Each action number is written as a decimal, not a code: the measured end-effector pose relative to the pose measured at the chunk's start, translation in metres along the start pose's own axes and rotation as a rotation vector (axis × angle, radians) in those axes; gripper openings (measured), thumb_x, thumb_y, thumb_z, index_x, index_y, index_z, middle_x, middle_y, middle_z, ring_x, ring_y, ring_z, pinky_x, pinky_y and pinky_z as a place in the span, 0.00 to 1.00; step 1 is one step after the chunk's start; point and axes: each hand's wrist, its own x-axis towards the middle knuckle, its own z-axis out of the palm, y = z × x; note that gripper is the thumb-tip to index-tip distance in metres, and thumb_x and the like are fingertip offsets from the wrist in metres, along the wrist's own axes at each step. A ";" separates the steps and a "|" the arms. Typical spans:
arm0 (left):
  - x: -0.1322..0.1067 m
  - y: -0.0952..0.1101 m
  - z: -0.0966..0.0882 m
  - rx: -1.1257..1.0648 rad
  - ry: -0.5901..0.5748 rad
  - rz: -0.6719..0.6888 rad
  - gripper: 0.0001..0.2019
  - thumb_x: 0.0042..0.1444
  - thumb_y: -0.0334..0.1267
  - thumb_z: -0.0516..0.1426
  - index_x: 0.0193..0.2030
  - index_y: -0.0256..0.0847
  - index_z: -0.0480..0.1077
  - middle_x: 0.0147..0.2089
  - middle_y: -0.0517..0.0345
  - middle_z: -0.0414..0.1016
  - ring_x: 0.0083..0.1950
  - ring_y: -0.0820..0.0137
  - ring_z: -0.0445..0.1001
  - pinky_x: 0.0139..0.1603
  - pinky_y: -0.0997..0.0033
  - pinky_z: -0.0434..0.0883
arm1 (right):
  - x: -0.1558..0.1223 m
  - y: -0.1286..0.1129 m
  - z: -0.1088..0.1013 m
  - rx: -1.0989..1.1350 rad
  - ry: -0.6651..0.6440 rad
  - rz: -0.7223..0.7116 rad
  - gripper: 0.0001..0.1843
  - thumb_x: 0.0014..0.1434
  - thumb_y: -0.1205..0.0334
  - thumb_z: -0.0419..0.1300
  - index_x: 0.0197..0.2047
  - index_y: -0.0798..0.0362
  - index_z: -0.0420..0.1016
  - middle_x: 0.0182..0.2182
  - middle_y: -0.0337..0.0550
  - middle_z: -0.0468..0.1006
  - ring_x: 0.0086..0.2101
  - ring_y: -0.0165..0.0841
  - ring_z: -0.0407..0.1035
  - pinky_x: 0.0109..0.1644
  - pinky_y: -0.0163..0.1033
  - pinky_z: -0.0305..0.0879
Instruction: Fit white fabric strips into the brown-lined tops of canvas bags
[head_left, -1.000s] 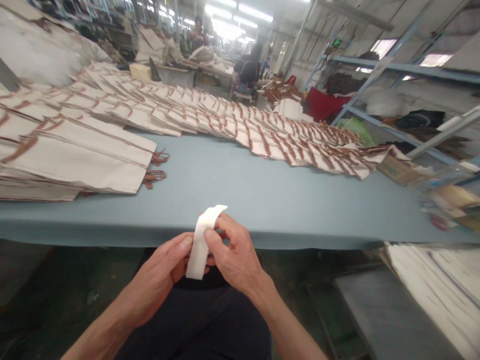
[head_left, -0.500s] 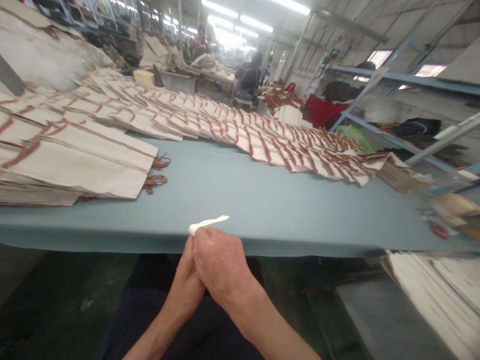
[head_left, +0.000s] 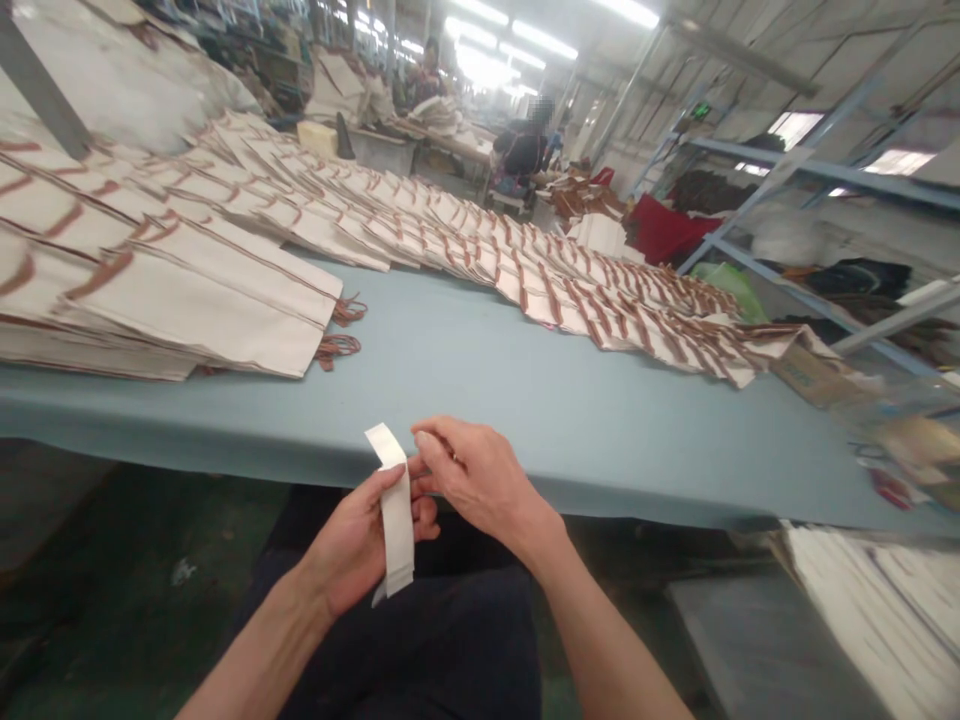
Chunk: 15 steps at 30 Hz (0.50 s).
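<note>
My left hand (head_left: 356, 545) is closed around a folded off-white strip (head_left: 399, 530), with the thumb pressed on its upper part. The strip hangs down past the palm in layers, and its short top end bends away toward the table. Just right of it, my right hand (head_left: 480, 475) has thumb and forefinger drawn together and the other fingers curled close to the left fingertips. Whether anything sits in that pinch I cannot make out. Both hands are at the front edge of the table (head_left: 450, 350), covered in blue-green cloth.
Overlapping cream fabric pieces with brown strips (head_left: 232, 290) lie at the left, brown cords (head_left: 341, 347) at their end. A long row of similar pieces (head_left: 525, 270) crosses the back. A cardboard box (head_left: 814, 378) stands at right; a pale stack (head_left: 870, 610) is below it.
My hands were clasped together over the strip; now they have come apart. The strip hangs lengthwise in my left hand, and my right hand has shifted off to the right. The view has turned slightly.
</note>
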 end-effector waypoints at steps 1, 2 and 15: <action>-0.003 0.006 0.000 -0.052 -0.008 -0.024 0.12 0.70 0.34 0.57 0.40 0.31 0.81 0.34 0.49 0.80 0.28 0.67 0.74 0.31 0.66 0.79 | -0.007 0.003 0.006 0.117 0.095 0.032 0.13 0.78 0.65 0.55 0.53 0.50 0.82 0.43 0.43 0.89 0.40 0.35 0.82 0.44 0.38 0.73; -0.007 0.011 0.001 -0.101 -0.009 -0.039 0.13 0.72 0.33 0.55 0.45 0.29 0.82 0.36 0.48 0.80 0.28 0.67 0.75 0.30 0.67 0.79 | -0.017 0.004 0.014 0.262 0.204 0.072 0.11 0.76 0.63 0.57 0.53 0.51 0.82 0.43 0.44 0.89 0.39 0.35 0.82 0.43 0.38 0.73; -0.022 0.023 0.034 -0.270 0.086 -0.045 0.21 0.79 0.33 0.46 0.54 0.22 0.79 0.34 0.47 0.80 0.28 0.67 0.80 0.31 0.69 0.85 | -0.095 -0.026 0.082 1.214 0.059 0.422 0.30 0.67 0.31 0.67 0.34 0.51 0.71 0.23 0.31 0.66 0.23 0.26 0.55 0.26 0.32 0.53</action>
